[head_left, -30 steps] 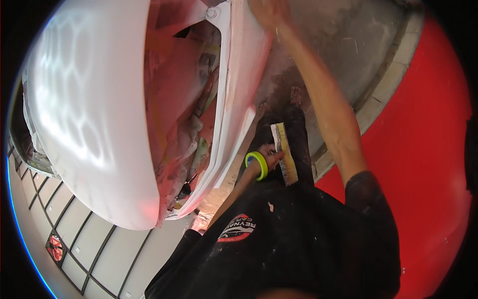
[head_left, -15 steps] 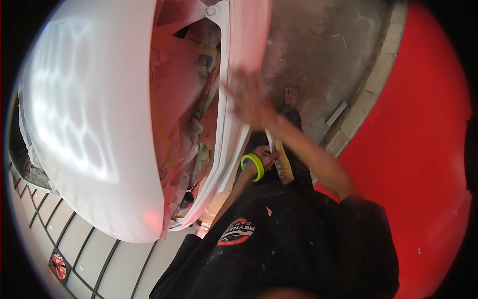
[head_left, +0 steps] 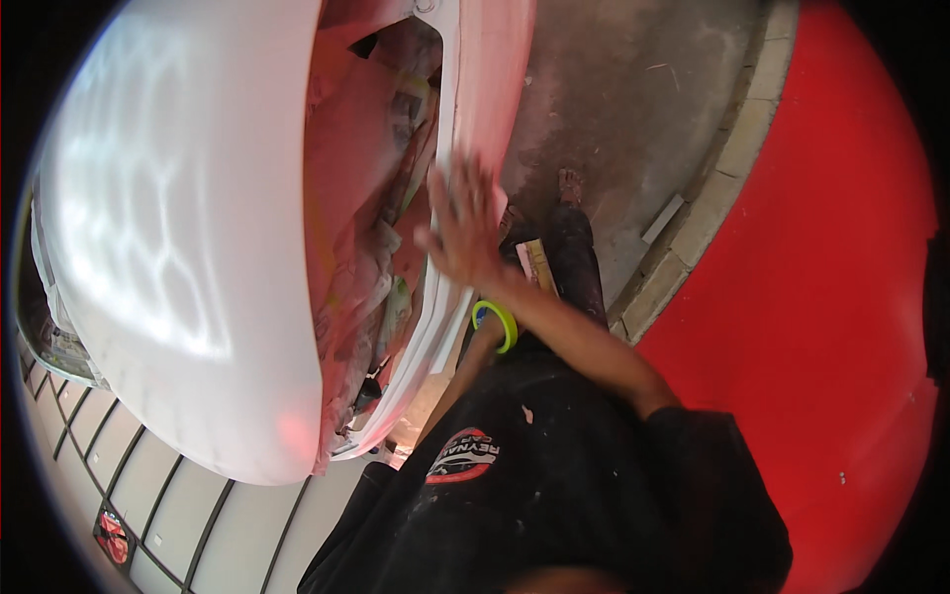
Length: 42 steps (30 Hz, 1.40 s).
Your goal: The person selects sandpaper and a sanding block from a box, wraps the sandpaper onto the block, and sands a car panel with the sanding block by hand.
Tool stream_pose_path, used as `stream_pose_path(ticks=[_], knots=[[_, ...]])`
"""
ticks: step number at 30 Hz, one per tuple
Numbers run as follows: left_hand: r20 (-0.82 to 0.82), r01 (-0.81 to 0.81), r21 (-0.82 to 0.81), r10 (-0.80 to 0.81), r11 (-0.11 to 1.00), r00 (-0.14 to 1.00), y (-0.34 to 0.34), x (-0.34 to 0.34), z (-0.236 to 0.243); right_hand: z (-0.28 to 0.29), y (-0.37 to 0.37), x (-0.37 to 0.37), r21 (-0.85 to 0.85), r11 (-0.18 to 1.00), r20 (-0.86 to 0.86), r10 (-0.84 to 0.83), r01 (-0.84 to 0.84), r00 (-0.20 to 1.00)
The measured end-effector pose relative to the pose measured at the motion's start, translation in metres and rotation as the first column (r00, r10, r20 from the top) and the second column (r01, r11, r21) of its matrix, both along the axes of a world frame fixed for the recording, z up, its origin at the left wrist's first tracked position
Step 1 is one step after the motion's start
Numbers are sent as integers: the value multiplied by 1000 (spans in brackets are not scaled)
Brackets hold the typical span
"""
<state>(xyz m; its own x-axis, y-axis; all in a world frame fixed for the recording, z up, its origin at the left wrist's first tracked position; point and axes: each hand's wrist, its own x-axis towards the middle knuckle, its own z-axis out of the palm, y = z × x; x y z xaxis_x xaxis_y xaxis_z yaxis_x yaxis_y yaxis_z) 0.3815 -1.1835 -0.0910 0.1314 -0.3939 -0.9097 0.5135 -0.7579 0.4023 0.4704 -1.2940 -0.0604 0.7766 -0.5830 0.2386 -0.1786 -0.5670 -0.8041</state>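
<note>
My right hand (head_left: 463, 220) lies open on the white body edge (head_left: 447, 129) of a car, its fingers spread and the forearm crossing over my left arm. My left hand is mostly hidden behind that forearm; a bright yellow-green ring (head_left: 505, 322) circles its wrist. From behind the forearm sticks out a long flat sanding block (head_left: 535, 263), yellowish and worn, which my left hand appears to grip. Left of the edge, a gap opens onto crumpled masking paper (head_left: 371, 267). Beyond it rises a large glossy white panel (head_left: 188, 228).
A red surface (head_left: 792, 297) fills the right side, with a pale block kerb (head_left: 727, 188) along its foot. On the grey concrete floor (head_left: 623, 89) lies a short pale strip (head_left: 663, 219) by the kerb. Pale tiles or panels with dark lines (head_left: 198, 515) show at lower left.
My right hand, blurred before, has moved slightly down and left and is now sharp against the white edge. Its forearm now covers my left hand, and the sanding block has shifted up and away.
</note>
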Motion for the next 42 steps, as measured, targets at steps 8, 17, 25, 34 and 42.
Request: stream_pose_path(ticks=[8,17,25,34,42], knots=[[65,40,-33,-37,999,997,17,-1,-7,-29,-136,102,125,950,129,-303,287,944],[-10,-124,-28,124,992,992,16,13,22,-85,-110,44,233,940,19,-260,248,966],[131,192,-334,-156,923,979,-25,5,12,-168,-141,-220,364,791,-658,-155,492,737],[155,-13,-413,84,911,984,-17,18,74,-188,-130,-395,351,854,-851,119,385,511],[543,-176,-464,436,868,717,-15,-5,122,-196,-167,-338,378,881,-801,466,-285,376]])
